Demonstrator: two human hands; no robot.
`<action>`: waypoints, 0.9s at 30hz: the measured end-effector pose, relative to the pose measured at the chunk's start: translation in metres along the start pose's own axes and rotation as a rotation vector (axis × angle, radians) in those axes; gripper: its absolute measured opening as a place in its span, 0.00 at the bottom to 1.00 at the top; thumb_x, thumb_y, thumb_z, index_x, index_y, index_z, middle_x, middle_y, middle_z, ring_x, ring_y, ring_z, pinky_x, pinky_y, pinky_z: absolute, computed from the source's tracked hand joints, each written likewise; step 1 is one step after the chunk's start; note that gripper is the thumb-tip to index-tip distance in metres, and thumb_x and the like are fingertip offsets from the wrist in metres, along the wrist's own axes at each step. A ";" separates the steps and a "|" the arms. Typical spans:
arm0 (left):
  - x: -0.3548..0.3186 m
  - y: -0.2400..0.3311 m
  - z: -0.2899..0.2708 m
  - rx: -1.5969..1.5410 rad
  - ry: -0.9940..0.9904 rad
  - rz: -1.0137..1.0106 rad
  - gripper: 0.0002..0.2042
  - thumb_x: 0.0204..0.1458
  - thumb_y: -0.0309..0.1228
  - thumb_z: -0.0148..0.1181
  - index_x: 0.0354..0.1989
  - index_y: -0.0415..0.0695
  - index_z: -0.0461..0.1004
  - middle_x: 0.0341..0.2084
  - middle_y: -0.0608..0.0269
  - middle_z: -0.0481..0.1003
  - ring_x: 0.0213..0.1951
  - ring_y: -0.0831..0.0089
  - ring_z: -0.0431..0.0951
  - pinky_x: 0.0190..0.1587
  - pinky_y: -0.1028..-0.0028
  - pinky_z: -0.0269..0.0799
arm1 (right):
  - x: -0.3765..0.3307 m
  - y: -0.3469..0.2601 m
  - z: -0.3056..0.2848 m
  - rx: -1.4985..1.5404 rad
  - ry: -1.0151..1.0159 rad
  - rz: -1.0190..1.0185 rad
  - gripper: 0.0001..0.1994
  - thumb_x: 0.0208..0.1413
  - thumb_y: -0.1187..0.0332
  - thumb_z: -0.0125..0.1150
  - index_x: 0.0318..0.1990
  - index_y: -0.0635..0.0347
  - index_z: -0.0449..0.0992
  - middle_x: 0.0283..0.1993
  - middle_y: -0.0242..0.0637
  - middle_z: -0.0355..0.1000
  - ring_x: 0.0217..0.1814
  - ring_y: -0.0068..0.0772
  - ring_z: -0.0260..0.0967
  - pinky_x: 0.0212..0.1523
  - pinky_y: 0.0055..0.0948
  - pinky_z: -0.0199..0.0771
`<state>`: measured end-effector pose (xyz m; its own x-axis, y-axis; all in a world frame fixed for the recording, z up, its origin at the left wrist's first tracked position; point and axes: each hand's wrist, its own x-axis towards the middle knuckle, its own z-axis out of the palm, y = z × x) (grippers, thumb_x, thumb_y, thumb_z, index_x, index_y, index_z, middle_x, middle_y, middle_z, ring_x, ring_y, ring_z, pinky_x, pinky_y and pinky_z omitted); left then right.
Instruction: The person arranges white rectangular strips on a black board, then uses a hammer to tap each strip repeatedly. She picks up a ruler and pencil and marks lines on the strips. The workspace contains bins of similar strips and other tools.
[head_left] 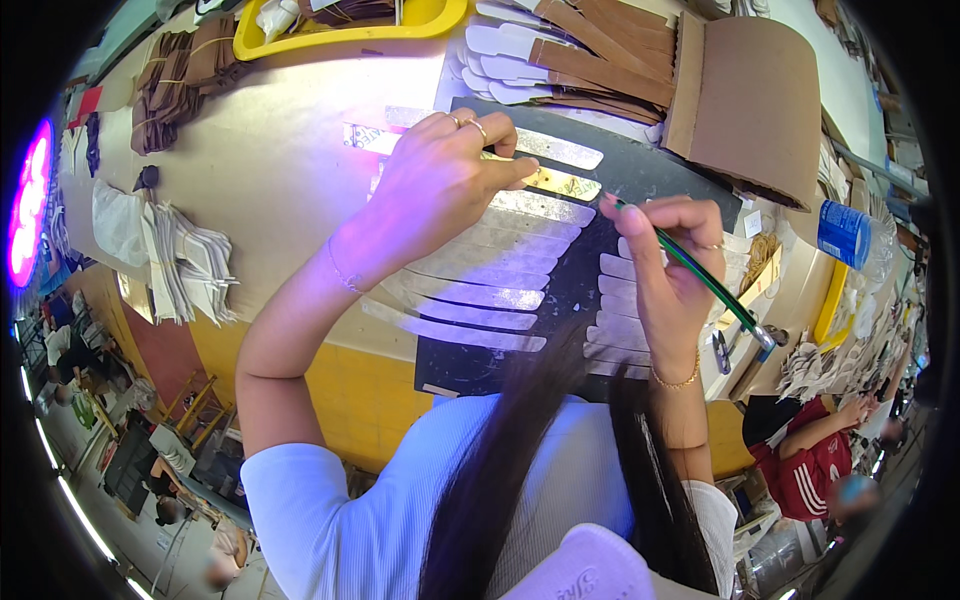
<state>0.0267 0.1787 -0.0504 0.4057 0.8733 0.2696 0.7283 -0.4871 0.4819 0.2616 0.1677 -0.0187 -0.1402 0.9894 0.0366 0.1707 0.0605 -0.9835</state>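
My left hand (440, 180) presses its fingertips on a shiny strip (555, 182) lying on a dark board (560, 290) in the middle of the table. My right hand (668, 270) holds a thin green brush (705, 280), its tip close to the right end of that strip. Several more pale shiny strips (480, 295) lie fanned out in rows on the board below my left hand, and a shorter stack (615, 310) lies under my right hand.
A yellow tray (345, 38) sits at the back, brown cardboard pieces (745, 100) at back right, white cut pieces (185, 265) at the left. A blue can (843, 233) stands at the right. A person in red (815, 455) works at lower right.
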 end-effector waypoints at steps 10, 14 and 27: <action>0.000 0.001 0.000 0.038 -0.007 0.020 0.07 0.46 0.30 0.66 0.34 0.53 0.84 0.29 0.69 0.72 0.30 0.70 0.73 0.35 0.69 0.67 | 0.018 -0.001 0.026 -0.242 -0.153 0.006 0.06 0.61 0.71 0.62 0.35 0.63 0.74 0.25 0.35 0.74 0.24 0.22 0.71 0.25 0.23 0.68; -0.001 0.000 0.003 0.036 -0.001 0.016 0.08 0.45 0.26 0.61 0.33 0.53 0.83 0.31 0.70 0.72 0.32 0.71 0.74 0.36 0.70 0.67 | 0.021 -0.003 0.032 -0.411 -0.160 -0.051 0.05 0.60 0.72 0.63 0.33 0.62 0.74 0.25 0.37 0.74 0.21 0.26 0.69 0.23 0.25 0.67; -0.001 0.002 0.001 0.067 -0.014 0.016 0.07 0.46 0.28 0.62 0.33 0.51 0.83 0.31 0.69 0.72 0.33 0.70 0.74 0.36 0.69 0.67 | 0.018 0.000 0.037 -0.522 -0.149 -0.216 0.04 0.57 0.74 0.65 0.32 0.61 0.74 0.27 0.41 0.75 0.22 0.38 0.73 0.24 0.30 0.71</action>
<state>0.0284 0.1768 -0.0509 0.4246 0.8657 0.2649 0.7570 -0.5000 0.4207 0.2232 0.1808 -0.0249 -0.3543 0.9207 0.1637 0.5756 0.3527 -0.7378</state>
